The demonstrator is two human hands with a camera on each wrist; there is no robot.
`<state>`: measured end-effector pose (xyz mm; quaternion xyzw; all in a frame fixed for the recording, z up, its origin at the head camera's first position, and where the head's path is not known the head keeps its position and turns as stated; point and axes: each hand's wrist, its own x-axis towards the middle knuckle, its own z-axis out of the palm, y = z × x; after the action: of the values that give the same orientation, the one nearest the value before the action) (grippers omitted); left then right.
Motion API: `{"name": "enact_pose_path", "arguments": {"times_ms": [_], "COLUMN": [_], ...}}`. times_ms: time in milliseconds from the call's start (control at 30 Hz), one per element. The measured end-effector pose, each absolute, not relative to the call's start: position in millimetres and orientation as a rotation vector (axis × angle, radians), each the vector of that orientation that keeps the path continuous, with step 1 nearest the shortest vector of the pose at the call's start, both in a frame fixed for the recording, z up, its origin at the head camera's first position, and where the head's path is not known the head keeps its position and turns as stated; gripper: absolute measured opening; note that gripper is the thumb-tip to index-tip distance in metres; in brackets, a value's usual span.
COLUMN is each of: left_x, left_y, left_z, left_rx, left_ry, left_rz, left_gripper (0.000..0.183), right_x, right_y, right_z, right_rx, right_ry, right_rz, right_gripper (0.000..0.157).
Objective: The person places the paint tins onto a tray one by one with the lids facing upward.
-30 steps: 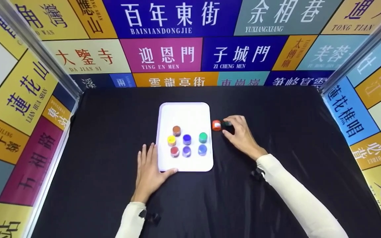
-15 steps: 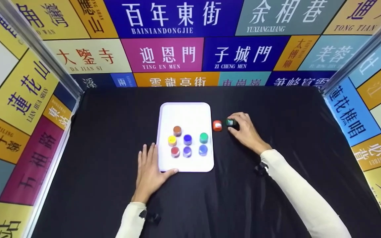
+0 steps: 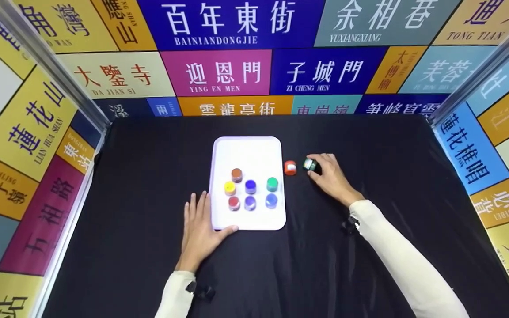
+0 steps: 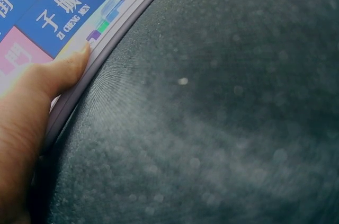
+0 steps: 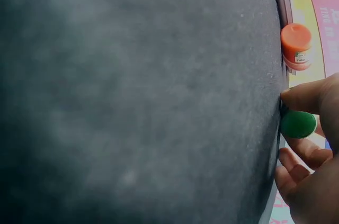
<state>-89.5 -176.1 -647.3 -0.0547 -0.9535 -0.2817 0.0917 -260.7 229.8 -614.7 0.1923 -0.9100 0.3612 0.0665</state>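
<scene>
A white tray [image 3: 248, 152] lies on the black cloth with several small paint jars standing on it. My left hand [image 3: 200, 236] rests at its lower left corner, fingers straight along the side and thumb on the near rim; the left wrist view shows the thumb [image 4: 66, 70] against the edge. To the right of the tray, my right hand [image 3: 332, 179] holds a dark green paint jar [image 3: 310, 164] between thumb and fingers. Its green lid [image 5: 298, 124] shows in the right wrist view. An orange-red paint jar [image 3: 290, 168] lies between that hand and the tray.
On the tray are a brown jar [image 3: 236, 175], a yellow jar [image 3: 230, 188], a red jar [image 3: 233, 203], a bright green jar [image 3: 272, 184] and several blue and purple ones. Printed sign panels [image 3: 217, 73] wall the table at the back and sides.
My right hand has shifted a little to the right with the dark green jar, widening its gap from the orange-red jar. The left hand and the tray have stayed put.
</scene>
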Motion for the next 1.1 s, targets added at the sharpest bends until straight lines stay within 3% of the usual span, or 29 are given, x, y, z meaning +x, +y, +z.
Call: {"name": "enact_pose_path", "arguments": {"times_ms": [1100], "left_x": [-89], "left_y": [-175], "left_z": [-649], "left_rx": [-0.169], "left_ry": [-2.818], "left_rz": [-0.828], "left_gripper": [0.129], "right_x": [-249], "right_y": [228], "right_z": [-605], "right_rx": [0.57], "right_ry": [-2.595], "right_rz": [1.17], "right_gripper": [0.038]}}
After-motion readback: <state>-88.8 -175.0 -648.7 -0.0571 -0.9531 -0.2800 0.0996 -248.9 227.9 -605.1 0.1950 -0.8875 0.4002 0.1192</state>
